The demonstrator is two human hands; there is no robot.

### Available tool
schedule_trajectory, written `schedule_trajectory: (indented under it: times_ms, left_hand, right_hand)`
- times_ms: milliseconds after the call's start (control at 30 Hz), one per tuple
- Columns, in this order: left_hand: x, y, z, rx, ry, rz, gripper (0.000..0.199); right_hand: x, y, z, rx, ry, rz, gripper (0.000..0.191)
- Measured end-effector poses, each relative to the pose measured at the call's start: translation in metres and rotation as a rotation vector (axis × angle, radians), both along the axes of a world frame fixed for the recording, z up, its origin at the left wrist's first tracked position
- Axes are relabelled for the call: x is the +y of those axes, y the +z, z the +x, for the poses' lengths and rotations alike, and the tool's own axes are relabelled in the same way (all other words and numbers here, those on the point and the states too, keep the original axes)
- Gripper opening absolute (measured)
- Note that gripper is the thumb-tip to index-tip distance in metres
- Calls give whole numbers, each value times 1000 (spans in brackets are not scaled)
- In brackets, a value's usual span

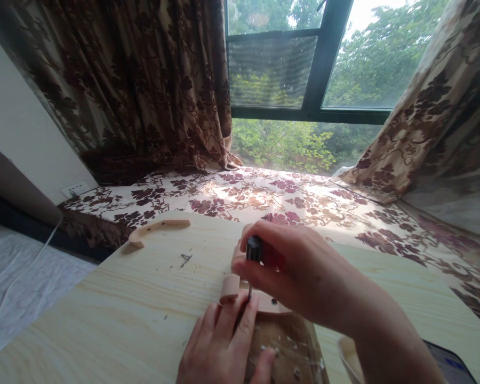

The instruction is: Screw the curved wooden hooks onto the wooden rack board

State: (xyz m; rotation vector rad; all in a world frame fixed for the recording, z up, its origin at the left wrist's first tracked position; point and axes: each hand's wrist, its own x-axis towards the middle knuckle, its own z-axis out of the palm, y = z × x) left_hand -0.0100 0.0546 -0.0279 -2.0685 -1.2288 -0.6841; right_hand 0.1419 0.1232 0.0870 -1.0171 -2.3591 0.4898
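My right hand [288,261] is closed around a screwdriver [254,249] with a dark handle. Its thin shaft points straight down between the fingers of my left hand [220,346]. That hand lies with its fingers stretched out, the fingertips against a pale curved wooden piece [264,301] and the thumb apart. A dark hole or screw head shows in this piece, right of the shaft; the shaft's very tip is hidden by the fingers. Under it lies a brown clear-wrapped packet [284,346] with small metal bits on top.
On the light wood tabletop [124,304] lie another curved wooden piece [160,229] with holes and several loose screws [186,259]. Beside my right forearm are a curved wooden part [349,360] and a phone [448,362]. Behind the table is a window ledge with flowered cloth [240,194].
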Motion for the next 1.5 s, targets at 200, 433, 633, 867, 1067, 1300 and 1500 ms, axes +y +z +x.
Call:
schedule_trajectory:
  times_ms: [200,433,633,867,1067,1300,1500]
  left_hand:
    - [1,1,-1,-5,19,18,39]
    - [1,5,2,3,8,28,41]
    - [2,5,2,-10,17,43,43]
    - [1,7,2,-7,8,6,41]
    - [0,5,4,-1,17,25,42]
    - [-2,-1,2,6,10,-31,38]
    - [-9,2,2,-9,31,-61,39]
  right_hand:
    - [-2,-2,0,-8,78,-56,21]
    - [0,-1,2,24,41,-27,12]
    - [-3,-1,4,-2,57,-67,11]
    - [-2,0,3,2,5,-31,12]
    - [-4,0,5,6,86,-69,11]
    - [-2,-1,3,-2,32,-30,13]
    - [-3,-4,1,-7,137,-60,15]
